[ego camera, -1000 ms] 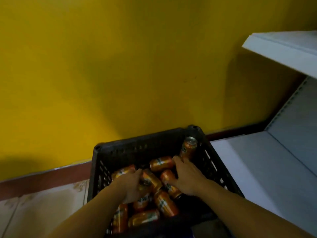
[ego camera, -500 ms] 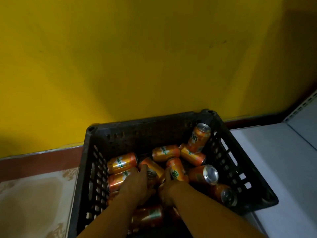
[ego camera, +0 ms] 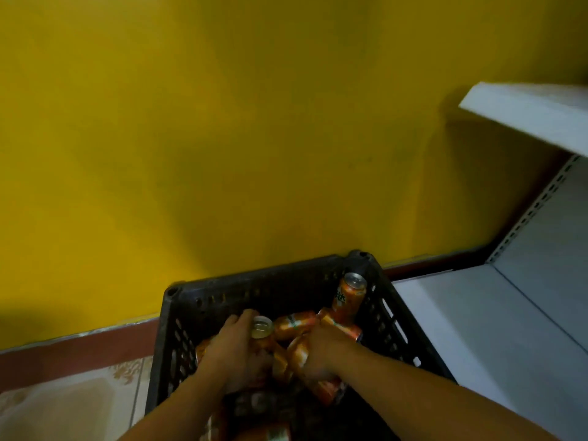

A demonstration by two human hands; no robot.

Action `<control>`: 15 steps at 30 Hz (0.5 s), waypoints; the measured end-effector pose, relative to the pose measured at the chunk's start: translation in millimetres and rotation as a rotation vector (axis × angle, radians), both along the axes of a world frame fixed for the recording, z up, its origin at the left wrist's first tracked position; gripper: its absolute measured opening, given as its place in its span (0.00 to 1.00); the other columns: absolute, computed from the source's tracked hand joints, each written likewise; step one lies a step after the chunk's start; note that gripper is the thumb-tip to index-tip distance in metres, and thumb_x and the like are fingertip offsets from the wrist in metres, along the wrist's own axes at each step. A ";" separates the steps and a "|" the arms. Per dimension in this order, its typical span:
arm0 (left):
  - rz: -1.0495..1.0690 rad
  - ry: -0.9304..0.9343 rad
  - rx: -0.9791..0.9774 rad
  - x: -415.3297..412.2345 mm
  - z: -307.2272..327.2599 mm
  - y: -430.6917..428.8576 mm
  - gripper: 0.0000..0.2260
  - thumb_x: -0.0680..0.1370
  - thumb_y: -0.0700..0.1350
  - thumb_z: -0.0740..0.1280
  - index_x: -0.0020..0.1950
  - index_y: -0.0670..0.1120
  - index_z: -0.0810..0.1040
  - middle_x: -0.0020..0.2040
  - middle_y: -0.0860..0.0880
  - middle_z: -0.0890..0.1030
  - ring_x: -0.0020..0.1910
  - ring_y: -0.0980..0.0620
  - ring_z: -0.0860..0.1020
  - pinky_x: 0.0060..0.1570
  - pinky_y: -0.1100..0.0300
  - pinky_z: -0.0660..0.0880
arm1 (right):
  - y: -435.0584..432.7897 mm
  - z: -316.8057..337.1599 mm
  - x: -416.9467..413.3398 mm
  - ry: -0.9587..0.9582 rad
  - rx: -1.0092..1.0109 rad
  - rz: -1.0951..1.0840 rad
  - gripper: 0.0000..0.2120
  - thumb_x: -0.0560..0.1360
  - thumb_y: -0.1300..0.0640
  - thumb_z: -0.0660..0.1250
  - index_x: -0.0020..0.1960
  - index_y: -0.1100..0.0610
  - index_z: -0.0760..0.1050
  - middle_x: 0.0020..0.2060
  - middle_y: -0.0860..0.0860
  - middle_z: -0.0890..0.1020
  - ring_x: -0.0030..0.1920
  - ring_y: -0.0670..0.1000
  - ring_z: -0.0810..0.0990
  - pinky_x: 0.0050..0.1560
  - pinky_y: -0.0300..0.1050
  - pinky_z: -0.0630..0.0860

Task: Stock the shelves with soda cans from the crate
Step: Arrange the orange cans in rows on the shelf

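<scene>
Orange soda cans lie jumbled in the black crate at 6 o'clock. The left hand wraps its fingers round 1 silver-topped can. The right hand is down among others, and I cannot tell its grip. The cans look rigid, slick and probably heavy, so clasp the sidewall at mid-height.

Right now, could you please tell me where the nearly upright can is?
In the head view, the nearly upright can leans in the far right corner of the black crate, just beyond the right hand.
</scene>
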State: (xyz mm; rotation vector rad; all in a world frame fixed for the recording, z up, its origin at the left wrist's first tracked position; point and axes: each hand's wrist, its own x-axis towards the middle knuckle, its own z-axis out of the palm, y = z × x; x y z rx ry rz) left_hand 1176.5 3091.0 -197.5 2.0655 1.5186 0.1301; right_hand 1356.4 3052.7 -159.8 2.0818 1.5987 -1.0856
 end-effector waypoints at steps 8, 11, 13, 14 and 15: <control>0.023 -0.448 0.231 58.1 182.7 39.0 0.30 0.65 0.54 0.81 0.61 0.52 0.72 0.50 0.57 0.81 0.46 0.59 0.81 0.45 0.62 0.78 | 29.5 159.2 73.4 0.334 0.571 -0.430 0.24 0.70 0.55 0.76 0.63 0.52 0.74 0.55 0.52 0.81 0.55 0.54 0.80 0.54 0.47 0.78; 0.021 -0.624 0.307 89.5 246.7 36.6 0.27 0.67 0.50 0.81 0.59 0.54 0.70 0.47 0.60 0.79 0.44 0.63 0.79 0.40 0.66 0.76 | 13.0 223.6 91.8 0.546 0.783 -0.533 0.24 0.72 0.58 0.76 0.62 0.48 0.68 0.55 0.49 0.80 0.57 0.51 0.80 0.60 0.53 0.78; 0.014 -0.736 0.333 114.7 285.5 31.7 0.28 0.67 0.51 0.81 0.61 0.52 0.72 0.49 0.56 0.80 0.46 0.60 0.80 0.42 0.63 0.77 | -5.9 263.8 110.9 0.599 0.909 -0.551 0.25 0.71 0.57 0.76 0.63 0.47 0.67 0.56 0.49 0.81 0.57 0.51 0.81 0.61 0.56 0.78; 0.019 -0.785 0.327 122.6 296.7 31.1 0.29 0.65 0.54 0.81 0.62 0.50 0.73 0.51 0.54 0.81 0.48 0.57 0.80 0.45 0.60 0.79 | -12.1 277.1 115.9 0.607 0.949 -0.541 0.27 0.71 0.56 0.76 0.64 0.47 0.67 0.56 0.49 0.81 0.56 0.50 0.81 0.60 0.57 0.79; 0.004 -0.833 0.333 135.4 312.3 26.7 0.31 0.64 0.56 0.80 0.62 0.49 0.74 0.52 0.53 0.81 0.49 0.55 0.81 0.46 0.57 0.80 | -23.2 293.6 126.1 0.596 0.996 -0.536 0.28 0.71 0.55 0.76 0.65 0.47 0.66 0.55 0.49 0.82 0.56 0.50 0.81 0.60 0.57 0.79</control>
